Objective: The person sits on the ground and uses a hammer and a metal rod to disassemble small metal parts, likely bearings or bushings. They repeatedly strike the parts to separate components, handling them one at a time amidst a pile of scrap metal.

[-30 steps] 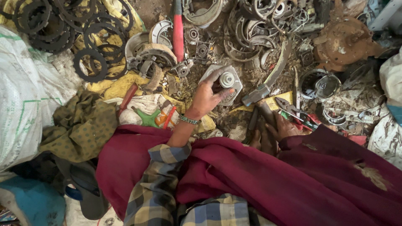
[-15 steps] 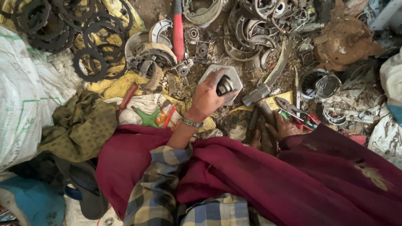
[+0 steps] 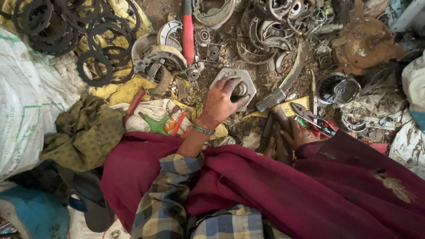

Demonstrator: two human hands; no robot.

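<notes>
My left hand (image 3: 218,105) reaches forward and grips a grey hexagonal metal plate (image 3: 248,79) with a round hub in its middle; the fingers curl over the hub and a beaded band circles the wrist. The plate lies tilted on a heap of scrap. My right hand (image 3: 295,135) rests low beside a dark red cloth (image 3: 283,190) draped over my lap, its fingers closed round a dark tool handle (image 3: 278,117) that leads up to a metal hammer head (image 3: 271,99). Part of this hand is hidden by the cloth.
Black gear rings (image 3: 66,31) lie at the top left on a yellow sack. Curved brake shoes (image 3: 261,40), a red-handled tool (image 3: 188,31), pliers (image 3: 310,116), a rusty drum (image 3: 365,44), a white sack (image 3: 22,102) and an olive cloth (image 3: 84,132) crowd the ground.
My left hand has shifted its grip over the plate's hub and turned the plate a little. My right hand has stayed on the handle.
</notes>
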